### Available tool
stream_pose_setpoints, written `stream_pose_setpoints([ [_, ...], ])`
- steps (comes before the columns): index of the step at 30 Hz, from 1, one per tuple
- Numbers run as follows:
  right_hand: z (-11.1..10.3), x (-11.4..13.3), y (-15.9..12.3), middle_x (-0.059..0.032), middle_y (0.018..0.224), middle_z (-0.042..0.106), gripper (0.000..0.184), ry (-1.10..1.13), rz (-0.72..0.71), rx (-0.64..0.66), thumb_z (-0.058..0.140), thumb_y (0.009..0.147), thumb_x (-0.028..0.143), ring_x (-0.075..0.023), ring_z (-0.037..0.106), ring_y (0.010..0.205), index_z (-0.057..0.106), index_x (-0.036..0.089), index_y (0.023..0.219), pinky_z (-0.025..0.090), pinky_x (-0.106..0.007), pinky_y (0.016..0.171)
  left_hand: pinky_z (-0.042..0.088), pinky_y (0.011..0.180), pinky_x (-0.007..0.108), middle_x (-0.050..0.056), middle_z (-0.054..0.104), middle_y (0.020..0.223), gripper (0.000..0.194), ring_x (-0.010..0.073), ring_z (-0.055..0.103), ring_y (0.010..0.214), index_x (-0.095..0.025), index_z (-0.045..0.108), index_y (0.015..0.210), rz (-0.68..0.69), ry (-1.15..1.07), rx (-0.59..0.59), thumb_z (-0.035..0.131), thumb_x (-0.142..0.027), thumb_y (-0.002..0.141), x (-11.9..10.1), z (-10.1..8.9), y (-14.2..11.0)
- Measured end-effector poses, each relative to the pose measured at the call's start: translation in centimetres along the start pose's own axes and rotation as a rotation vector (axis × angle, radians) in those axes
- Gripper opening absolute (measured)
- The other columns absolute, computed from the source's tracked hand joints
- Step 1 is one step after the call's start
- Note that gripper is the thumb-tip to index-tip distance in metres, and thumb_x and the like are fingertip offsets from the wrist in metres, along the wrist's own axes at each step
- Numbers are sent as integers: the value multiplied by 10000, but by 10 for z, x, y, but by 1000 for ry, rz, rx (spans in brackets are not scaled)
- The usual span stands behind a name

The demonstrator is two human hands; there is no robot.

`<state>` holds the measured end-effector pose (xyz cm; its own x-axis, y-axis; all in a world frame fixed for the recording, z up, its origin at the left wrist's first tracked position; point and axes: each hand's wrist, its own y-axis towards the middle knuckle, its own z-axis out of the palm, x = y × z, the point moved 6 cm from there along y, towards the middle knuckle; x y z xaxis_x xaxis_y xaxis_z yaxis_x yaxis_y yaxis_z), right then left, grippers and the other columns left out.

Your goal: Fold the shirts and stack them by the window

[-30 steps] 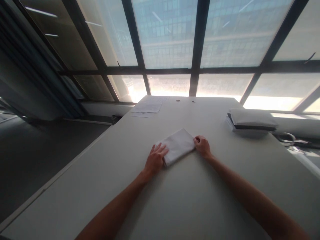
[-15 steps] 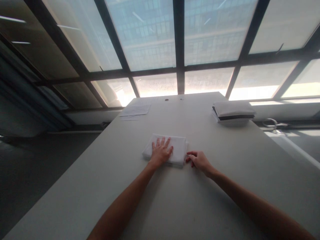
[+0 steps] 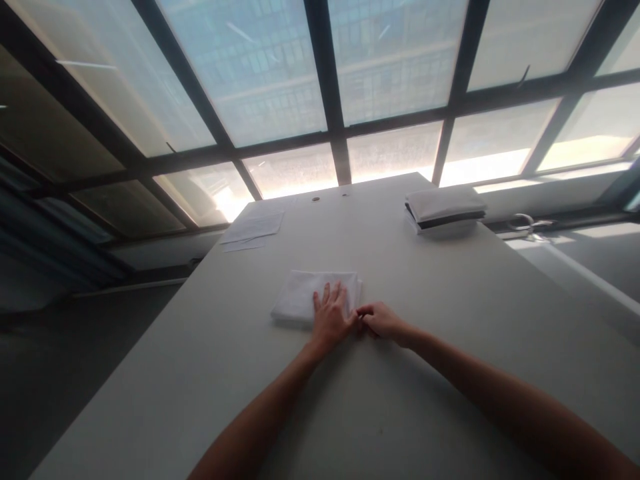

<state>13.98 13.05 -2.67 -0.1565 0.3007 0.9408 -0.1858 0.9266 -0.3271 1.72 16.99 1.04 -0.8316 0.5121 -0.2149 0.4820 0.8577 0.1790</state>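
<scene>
A folded white cloth (image 3: 297,298) lies flat on the white table (image 3: 240,373). My left hand (image 3: 331,319) rests on the right part of the cloth, fingers spread and pointing away from me. Its thumb reaches the cloth's near right corner. My right hand (image 3: 381,321) is closed at that same corner, its thumb and forefinger pinched together beside my left thumb. The pinched fingertips seem to have the cloth's corner between them, though the fingers partly hide it.
Sheets of paper (image 3: 253,228) lie at the table's far left. A stack of folded cloths (image 3: 445,205), white with a dark layer, sits at the far right edge. Windows (image 3: 390,60) rise behind the table. A metal ring-shaped object (image 3: 523,223) is beyond the right edge.
My left hand has slid right across the cloth to its near right corner. My right hand has closed into a pinch there. The view has tilted and shifted.
</scene>
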Motion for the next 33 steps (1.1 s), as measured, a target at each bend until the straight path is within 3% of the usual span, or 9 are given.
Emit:
stream_pose_setpoints([
  [5,18,5,-17,23,715,683,461,133,139,231,534,674,129,-53,427,436,691,170,1106,275,-168,418,74,1238,545,98,464,1528,559,302,338,1463,-148,520,1434,-45,-263,5,501,-224,881,19,-3,7],
  [9,45,10,-33,31,798,709,695,195,116,368,613,668,148,-54,449,457,533,220,1355,320,-155,446,75,1246,509,86,505,1497,499,245,388,1440,-176,576,1385,-50,-390,-15,450,-241,906,26,-4,7],
  [11,55,7,-38,24,796,720,706,119,76,398,563,693,131,-64,468,456,492,212,1390,337,-160,456,73,1243,506,85,499,1503,475,233,383,1444,-184,590,1369,-47,-389,-18,442,-263,925,27,-3,7],
  [13,60,4,-40,13,762,720,638,-67,-8,362,504,726,106,-85,522,487,528,195,1357,374,-174,490,77,1240,501,92,482,1514,473,229,378,1446,-175,584,1374,-32,-360,-13,450,-271,932,26,-2,7],
  [17,55,17,-44,-72,836,738,353,-729,-318,64,483,822,97,-187,677,739,682,183,1100,456,-246,650,59,1231,517,101,435,1547,484,237,338,1468,-177,551,1406,7,-295,55,469,-302,945,23,-1,4],
  [20,61,23,-51,-112,903,739,341,-1081,-423,29,430,895,80,-223,699,779,665,177,1122,467,-281,675,19,1221,544,97,389,1575,520,252,267,1498,-194,512,1440,67,-252,141,488,-375,953,19,-2,1],
  [24,67,26,-59,-139,1087,703,382,-1193,-555,71,413,921,65,-218,691,855,618,170,1226,486,-289,719,-17,1212,554,86,318,1614,649,274,159,1527,-238,409,1513,161,-169,220,541,-469,922,13,-4,-2],
  [27,67,27,-63,-123,1177,671,383,-1170,-642,65,436,913,77,-230,659,983,626,190,1226,489,-305,804,8,1209,567,99,329,1608,664,299,174,1518,-238,399,1516,194,-122,234,570,-420,902,10,-7,-8],
  [33,68,20,-63,-104,1150,656,261,-1135,-676,-27,517,917,147,-245,599,1023,667,193,1125,452,-358,917,376,1063,468,136,570,1251,596,316,506,1198,-206,520,1409,173,-9,74,659,-339,845,9,-23,-35],
])
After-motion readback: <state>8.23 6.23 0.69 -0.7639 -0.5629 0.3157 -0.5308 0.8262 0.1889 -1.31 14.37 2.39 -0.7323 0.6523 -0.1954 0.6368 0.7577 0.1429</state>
